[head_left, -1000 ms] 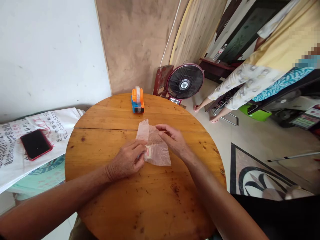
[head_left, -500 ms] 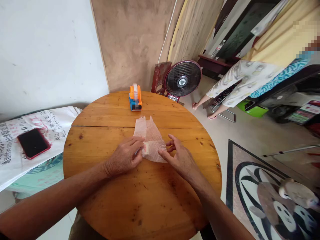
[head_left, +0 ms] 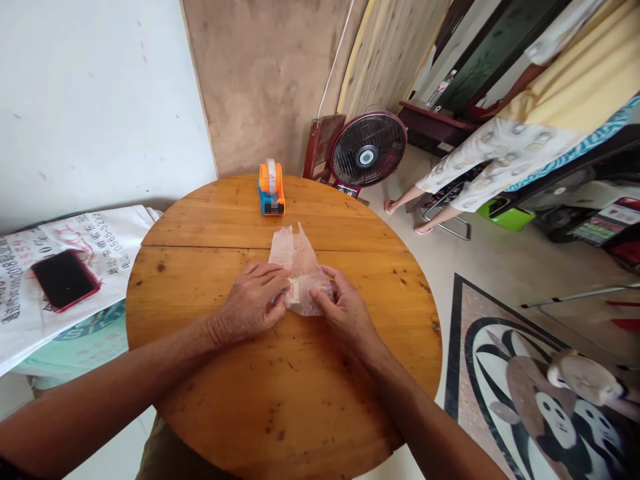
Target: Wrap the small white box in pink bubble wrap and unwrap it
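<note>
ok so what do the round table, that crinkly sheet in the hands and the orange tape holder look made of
Round table: wood, glossy varnish; plank seams, knots and grain show. Crinkly sheet: looks like thin translucent plastic film, perhaps waxed paper; wood tints through it and it creases. Orange tape holder: smooth moulded plastic, orange over a blue base, evenly coloured.

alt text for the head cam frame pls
Both hands, left hand and right hand, press a thin crumpled plastic bag on a round wooden table. An orange tape dispenser sits at the far edge.
</note>
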Demonstrator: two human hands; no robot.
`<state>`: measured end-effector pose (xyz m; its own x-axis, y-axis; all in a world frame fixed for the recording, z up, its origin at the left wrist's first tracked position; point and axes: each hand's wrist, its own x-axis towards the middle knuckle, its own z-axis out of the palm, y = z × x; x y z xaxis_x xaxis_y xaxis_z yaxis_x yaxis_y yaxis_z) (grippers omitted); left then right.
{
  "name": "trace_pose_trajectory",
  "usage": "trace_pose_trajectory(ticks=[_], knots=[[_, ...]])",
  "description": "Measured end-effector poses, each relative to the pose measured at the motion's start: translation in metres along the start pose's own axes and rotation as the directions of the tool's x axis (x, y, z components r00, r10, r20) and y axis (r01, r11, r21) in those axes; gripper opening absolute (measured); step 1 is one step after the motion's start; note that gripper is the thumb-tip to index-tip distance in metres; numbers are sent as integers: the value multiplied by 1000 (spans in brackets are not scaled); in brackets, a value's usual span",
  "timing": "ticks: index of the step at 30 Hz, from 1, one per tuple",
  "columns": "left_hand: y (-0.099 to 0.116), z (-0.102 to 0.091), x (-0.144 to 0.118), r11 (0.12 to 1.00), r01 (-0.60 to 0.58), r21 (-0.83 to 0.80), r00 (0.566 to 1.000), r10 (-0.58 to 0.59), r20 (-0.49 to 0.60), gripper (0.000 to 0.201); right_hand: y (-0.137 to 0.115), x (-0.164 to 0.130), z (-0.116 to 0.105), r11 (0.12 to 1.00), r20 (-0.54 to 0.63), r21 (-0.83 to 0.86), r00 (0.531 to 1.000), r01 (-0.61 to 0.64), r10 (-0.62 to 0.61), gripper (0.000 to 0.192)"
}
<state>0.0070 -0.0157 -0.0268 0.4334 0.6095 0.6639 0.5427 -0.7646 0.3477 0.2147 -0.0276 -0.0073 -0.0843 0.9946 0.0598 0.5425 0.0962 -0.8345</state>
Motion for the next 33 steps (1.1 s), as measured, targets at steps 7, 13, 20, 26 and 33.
trace_pose_trajectory(ticks=[7, 13, 20, 26, 33], knots=[[1, -3, 1, 998, 33, 46, 998, -35, 44, 15, -16, 7, 19, 987, 30, 157, 999, 22, -27, 49], [2, -4, 2, 998, 56, 41, 996, -58, 62, 23, -27, 8, 29, 991, 8, 110, 997, 75, -76, 46], [0, 0, -1, 990, 141, -12, 990, -141, 25, 20, -39, -9, 19, 986, 98, 13, 981, 166, -167, 43], [-1, -2, -3, 963, 212, -164, 976, -219, -21, 50, -36, -11, 19, 943, 151, -165, 952, 290, -266, 48], [0, -13, 4, 873, 383, -302, 913, -408, -23, 15, -36, -6, 29, 881, 155, -394, 964, 262, -217, 57]])
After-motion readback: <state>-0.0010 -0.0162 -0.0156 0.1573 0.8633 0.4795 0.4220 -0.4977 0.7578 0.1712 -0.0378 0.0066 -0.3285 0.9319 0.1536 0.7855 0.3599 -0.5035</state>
